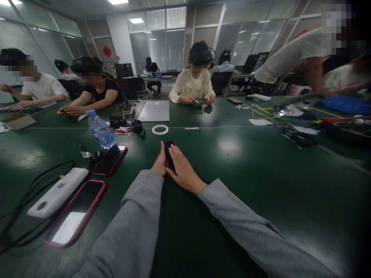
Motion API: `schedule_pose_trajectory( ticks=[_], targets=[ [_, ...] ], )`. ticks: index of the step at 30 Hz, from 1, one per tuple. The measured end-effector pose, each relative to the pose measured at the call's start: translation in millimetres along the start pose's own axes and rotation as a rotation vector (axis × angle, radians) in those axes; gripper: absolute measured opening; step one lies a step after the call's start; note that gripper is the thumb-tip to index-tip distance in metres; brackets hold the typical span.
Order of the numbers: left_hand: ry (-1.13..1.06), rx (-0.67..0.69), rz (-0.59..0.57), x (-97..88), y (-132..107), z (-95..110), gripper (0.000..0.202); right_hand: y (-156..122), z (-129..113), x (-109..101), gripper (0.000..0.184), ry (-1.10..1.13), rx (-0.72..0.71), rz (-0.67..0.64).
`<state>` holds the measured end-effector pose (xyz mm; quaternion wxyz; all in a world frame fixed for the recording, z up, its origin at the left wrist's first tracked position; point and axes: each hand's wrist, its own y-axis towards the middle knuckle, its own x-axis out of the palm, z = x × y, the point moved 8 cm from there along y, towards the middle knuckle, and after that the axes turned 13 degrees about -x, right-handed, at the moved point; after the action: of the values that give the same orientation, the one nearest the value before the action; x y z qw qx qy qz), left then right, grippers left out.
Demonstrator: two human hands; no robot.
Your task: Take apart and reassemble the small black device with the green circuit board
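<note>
A dark, slim phone (170,159) is held upright or nearly so over the green table, between my two hands. My left hand (159,162) grips it along its left edge, the thumb pointing up beside it. Across its face lie the outstretched fingers of my right hand (185,170), which cover much of it. A bluish-dark patch of screen shows above those fingers. How far the left fingers reach behind the phone is hidden.
Left of my arms lie a red-edged phone (110,160), a pink-edged phone (75,212), a white power bank (59,193) with black cables, and a water bottle (101,130). A tape roll (160,126) and a closed laptop (154,111) lie ahead. Several people sit around.
</note>
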<state>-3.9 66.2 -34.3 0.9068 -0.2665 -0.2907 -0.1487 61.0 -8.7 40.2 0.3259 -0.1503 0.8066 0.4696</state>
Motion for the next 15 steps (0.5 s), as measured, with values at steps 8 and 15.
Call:
schedule_pose_trajectory(
  ticks=[8, 15],
  targets=[
    [-0.028, 0.030, -0.012, 5.7, -5, 3, 0.074, -1, 1, 1, 0.074, -0.210, -0.031, -0.025],
    [-0.137, 0.019, -0.027, 6.3, -4, 2, 0.067, -2, 2, -4, 0.070, -0.312, -0.007, 0.010]
  ],
)
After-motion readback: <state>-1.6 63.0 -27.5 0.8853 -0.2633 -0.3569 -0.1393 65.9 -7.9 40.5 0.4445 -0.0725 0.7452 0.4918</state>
